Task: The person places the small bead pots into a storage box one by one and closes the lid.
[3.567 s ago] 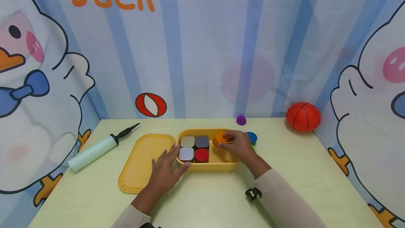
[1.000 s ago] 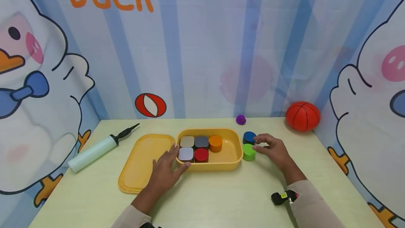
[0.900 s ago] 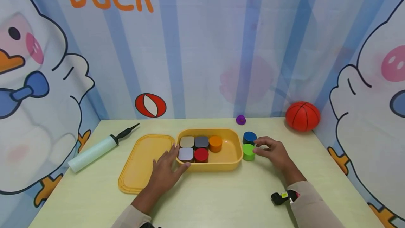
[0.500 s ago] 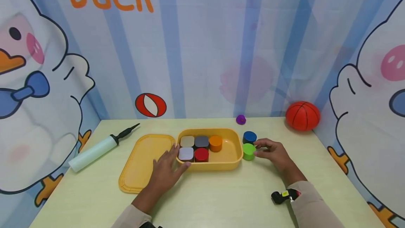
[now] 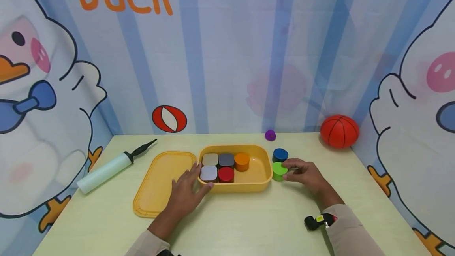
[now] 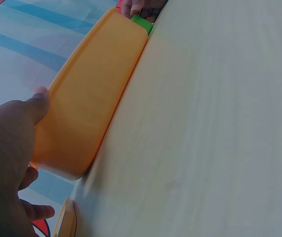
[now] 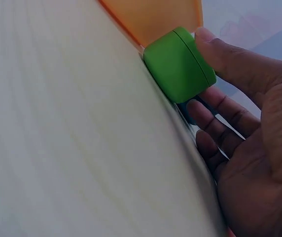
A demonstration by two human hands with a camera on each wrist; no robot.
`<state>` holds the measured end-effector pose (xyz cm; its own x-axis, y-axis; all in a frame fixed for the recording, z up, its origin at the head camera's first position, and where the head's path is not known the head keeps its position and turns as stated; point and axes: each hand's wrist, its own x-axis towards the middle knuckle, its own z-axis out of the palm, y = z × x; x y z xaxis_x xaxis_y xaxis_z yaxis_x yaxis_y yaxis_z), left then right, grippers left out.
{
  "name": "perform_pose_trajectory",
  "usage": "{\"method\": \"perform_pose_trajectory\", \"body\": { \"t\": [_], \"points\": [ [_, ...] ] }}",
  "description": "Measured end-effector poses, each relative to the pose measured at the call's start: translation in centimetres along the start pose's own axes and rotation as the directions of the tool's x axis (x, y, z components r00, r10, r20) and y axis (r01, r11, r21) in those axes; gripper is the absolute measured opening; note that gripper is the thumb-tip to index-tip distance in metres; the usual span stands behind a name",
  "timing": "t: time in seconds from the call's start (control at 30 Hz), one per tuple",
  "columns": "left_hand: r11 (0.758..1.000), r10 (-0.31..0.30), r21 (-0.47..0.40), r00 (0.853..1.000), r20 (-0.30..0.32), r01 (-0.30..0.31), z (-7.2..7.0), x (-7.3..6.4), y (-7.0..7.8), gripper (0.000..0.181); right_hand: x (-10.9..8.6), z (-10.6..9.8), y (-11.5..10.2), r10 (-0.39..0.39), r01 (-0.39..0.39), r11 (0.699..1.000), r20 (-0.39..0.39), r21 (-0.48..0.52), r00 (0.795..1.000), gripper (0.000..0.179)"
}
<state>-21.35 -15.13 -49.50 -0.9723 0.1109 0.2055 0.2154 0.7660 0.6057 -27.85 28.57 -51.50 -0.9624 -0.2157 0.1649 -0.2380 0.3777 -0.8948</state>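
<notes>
A yellow box [image 5: 232,188] holds several small jars: beige [image 5: 210,159], grey [image 5: 226,159], lilac [image 5: 209,173], red [image 5: 226,174] and orange [image 5: 242,161]. Spread over the box's left end, my left hand [image 5: 186,192] touches it with loosely straight fingers, thumb against the front wall. Just outside the right end, a green lidded jar [image 5: 279,171] sits between the thumb and fingers of my right hand [image 5: 308,175]. The right wrist view has the thumb at the green jar's lid [image 7: 195,58] and the other fingers lower down. Behind it stands a blue jar [image 5: 280,155].
A flat yellow lid [image 5: 160,192] lies left of the box, partly under the left forearm. Further left is a pale green hand pump [image 5: 106,172] with a black nozzle. A purple knob-like piece [image 5: 270,135] and a red ball [image 5: 339,131] are at the back right.
The orange jar, earlier in my right hand, now stands in the box behind the red one. My right hand has moved right, out of the box, and closed in on the green jar.
</notes>
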Motion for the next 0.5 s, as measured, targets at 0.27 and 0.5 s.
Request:
{"method": "perform_pose_trajectory", "body": {
  "t": [0.27, 0.5],
  "points": [
    [1.0, 0.008, -0.005, 1.0, -0.002, -0.008, 0.0, -0.08, -0.06, 0.086, 0.15, 0.04, 0.36, 0.003, -0.003, 0.999, -0.001, -0.054, 1.0, 0.042],
    [1.0, 0.011, -0.002, 1.0, -0.001, -0.011, 0.11, 0.06, -0.19, 0.087, 0.17, 0.06, 0.19, 0.002, -0.003, 0.996, -0.012, -0.09, 1.0, 0.038]
  ]
}}
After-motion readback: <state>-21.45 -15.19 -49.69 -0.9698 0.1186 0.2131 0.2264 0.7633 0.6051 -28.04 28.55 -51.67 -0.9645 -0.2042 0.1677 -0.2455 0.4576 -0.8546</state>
